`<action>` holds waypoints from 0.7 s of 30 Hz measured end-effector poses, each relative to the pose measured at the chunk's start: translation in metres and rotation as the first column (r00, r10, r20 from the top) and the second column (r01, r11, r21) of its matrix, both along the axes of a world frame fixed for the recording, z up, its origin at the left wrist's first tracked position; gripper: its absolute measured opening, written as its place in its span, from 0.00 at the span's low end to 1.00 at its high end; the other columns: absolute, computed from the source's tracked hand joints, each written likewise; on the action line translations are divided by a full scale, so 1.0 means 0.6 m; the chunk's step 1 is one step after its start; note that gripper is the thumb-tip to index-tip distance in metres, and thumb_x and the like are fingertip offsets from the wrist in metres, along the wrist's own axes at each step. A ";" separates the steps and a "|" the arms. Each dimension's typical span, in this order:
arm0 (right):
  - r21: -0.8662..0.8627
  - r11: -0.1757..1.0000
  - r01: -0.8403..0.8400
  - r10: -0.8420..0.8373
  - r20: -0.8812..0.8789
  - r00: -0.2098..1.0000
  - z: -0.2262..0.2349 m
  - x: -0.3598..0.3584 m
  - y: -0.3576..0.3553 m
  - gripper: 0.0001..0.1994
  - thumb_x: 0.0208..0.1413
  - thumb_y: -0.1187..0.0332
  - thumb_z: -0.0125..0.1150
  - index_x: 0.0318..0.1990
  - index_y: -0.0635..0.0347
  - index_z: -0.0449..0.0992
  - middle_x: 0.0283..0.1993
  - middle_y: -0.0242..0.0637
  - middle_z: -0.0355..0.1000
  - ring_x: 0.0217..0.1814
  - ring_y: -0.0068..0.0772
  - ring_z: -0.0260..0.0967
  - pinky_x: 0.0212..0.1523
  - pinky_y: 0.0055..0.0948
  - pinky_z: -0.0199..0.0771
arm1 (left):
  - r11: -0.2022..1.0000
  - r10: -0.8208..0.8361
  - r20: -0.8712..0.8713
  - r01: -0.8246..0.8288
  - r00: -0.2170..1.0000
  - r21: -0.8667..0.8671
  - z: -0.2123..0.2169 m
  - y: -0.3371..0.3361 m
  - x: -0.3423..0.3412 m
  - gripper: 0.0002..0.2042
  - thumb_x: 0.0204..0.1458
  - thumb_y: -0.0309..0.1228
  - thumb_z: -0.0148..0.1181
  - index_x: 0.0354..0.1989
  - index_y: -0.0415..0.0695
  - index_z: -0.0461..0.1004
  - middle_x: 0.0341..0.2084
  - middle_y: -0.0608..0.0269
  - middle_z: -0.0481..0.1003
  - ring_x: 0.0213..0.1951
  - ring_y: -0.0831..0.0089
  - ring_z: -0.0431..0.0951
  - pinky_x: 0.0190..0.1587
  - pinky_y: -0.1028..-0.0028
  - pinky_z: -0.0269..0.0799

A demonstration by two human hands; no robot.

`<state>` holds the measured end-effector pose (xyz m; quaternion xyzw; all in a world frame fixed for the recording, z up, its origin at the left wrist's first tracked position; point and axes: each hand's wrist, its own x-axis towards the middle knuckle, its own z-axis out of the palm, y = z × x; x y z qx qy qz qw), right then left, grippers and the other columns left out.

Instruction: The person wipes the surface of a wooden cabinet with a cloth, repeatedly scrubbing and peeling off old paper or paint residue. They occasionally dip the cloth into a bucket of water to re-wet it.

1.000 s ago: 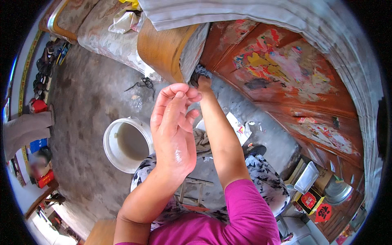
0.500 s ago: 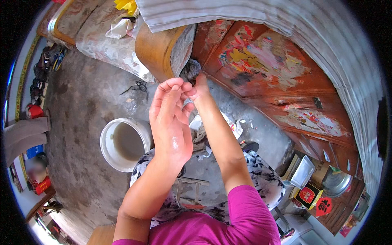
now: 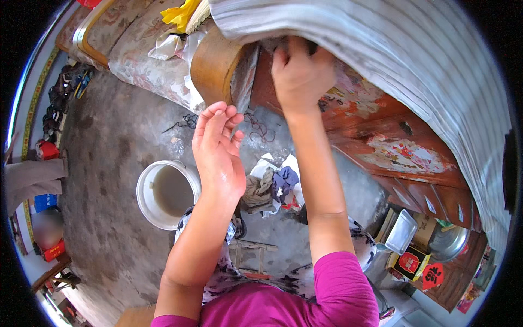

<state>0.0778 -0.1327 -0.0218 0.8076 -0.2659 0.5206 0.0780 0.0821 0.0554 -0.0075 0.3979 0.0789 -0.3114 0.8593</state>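
Find right hand (image 3: 302,79) raised to the upper part of a red-brown wooden panel (image 3: 381,128), just under the hanging edge of a striped grey-white sheet (image 3: 392,49). Note its fingers bent toward the wood; tips partly hidden and slightly blurred. Dark material visible close by, possibly cloth; cannot tell whether gripped.

Find left hand (image 3: 219,155) suspended over the concrete floor (image 3: 109,163), below a curved wooden armrest (image 3: 215,65) in the view. Fingers loosely curled, thumb laid near the fingertips; nothing visible inside, no contact with the panel.

Condition of the panel: at the right of the view, running down from beneath the sheet. Judged part-cleared only. Bare wood showing between patches, and along the edge nearest the armrest. Outstanding: a broad area of torn, multicoloured paper remnants (image 3: 354,90) beside the right forearm, plus a second, paler patch (image 3: 408,156) lower down. Cannot assess the portion covered by the sheet.

On the floor, note a white bucket (image 3: 146,191) with murky liquid (image 3: 173,192), left of the left forearm. Between the forearms, note a crumpled olive-grey cloth (image 3: 257,192) touching a blue-violet cloth (image 3: 284,182), both on white paper scraps (image 3: 291,163).
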 end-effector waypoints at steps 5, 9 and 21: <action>0.262 0.965 -0.021 0.075 -0.199 0.977 -0.235 0.016 0.034 0.18 0.48 0.66 0.66 0.50 0.48 0.78 0.52 0.45 0.68 0.46 0.54 0.73 0.35 0.48 0.79 | 0.999 -0.034 0.013 0.034 0.999 0.009 -0.007 0.007 -0.001 0.07 0.64 0.31 0.56 0.47 0.48 0.73 0.41 0.68 0.77 0.44 0.76 0.75 0.46 0.75 0.65; 0.640 0.747 0.182 0.055 -0.332 0.942 -0.317 0.020 0.076 0.15 0.54 0.64 0.61 0.49 0.54 0.76 0.53 0.48 0.66 0.48 0.56 0.73 0.37 0.51 0.80 | 0.999 -0.037 0.026 0.036 0.999 0.038 -0.007 0.001 0.000 0.07 0.63 0.31 0.56 0.47 0.48 0.73 0.41 0.69 0.77 0.44 0.77 0.75 0.45 0.75 0.65; 0.929 -0.066 -0.363 0.239 0.368 0.899 -0.105 -0.236 0.139 0.29 0.61 0.60 0.66 0.64 0.67 0.65 0.57 0.41 0.71 0.62 0.33 0.66 0.64 0.34 0.65 | 0.833 -0.498 0.190 0.405 0.846 0.377 -0.065 -0.042 -0.059 0.26 0.58 0.40 0.66 0.65 0.49 0.70 0.57 0.62 0.73 0.62 0.71 0.67 0.66 0.64 0.57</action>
